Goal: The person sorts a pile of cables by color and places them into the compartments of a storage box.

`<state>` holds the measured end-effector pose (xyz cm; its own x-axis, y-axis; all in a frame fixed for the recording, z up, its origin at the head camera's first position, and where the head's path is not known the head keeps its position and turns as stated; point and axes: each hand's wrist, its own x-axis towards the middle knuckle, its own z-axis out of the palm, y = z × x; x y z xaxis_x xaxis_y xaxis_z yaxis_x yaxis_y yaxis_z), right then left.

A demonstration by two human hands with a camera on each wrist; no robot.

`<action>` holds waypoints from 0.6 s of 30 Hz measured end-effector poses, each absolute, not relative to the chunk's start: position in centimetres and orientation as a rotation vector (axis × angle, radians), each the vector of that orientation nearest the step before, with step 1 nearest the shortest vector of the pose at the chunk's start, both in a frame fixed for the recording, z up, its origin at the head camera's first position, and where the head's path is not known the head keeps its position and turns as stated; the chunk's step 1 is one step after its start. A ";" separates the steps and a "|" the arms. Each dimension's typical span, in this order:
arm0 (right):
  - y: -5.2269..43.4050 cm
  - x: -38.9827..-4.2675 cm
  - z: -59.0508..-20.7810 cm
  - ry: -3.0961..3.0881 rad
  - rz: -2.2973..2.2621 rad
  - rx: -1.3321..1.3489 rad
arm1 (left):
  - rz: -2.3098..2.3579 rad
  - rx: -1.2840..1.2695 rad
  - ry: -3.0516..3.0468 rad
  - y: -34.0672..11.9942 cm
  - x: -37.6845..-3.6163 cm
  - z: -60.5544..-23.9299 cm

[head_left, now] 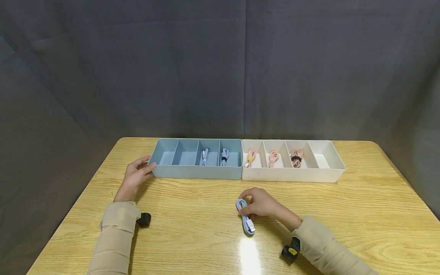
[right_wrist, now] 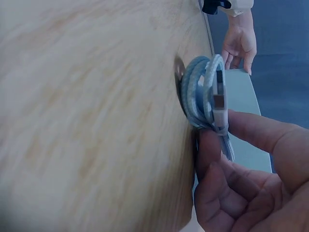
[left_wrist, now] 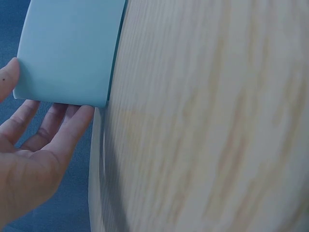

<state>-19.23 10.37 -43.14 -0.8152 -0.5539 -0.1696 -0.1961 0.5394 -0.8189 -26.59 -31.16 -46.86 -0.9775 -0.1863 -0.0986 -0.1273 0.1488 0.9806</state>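
On the left, the left hand point(head_left: 136, 175) lies low on the worktop point(head_left: 192, 244), forearm stretched forward, fingers straight and loosely spread, fingertips touching the left end wall of the blue tray point(head_left: 196, 172); it holds nothing. That tray sits toward the far edge, butted against a white tray point(head_left: 292, 175) to its right; both hold coiled cables. Nearer the front edge, about mid-worktop, the right hand point(head_left: 262, 203) reaches in from the right, its grip pinching a coiled light blue cable point(head_left: 245, 217) between thumb and fingers, the coil on the wood.
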 end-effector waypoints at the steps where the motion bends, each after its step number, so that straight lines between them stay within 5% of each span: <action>1: 10.3 -19.2 -43.1 2.371 -1.183 -0.607 | -1.997 0.322 -2.345 -31.1 -26.6 -46.9; 18: 10.2 -19.3 -42.9 2.278 -1.325 -0.517 | -2.013 0.326 -2.342 -31.1 -26.6 -46.8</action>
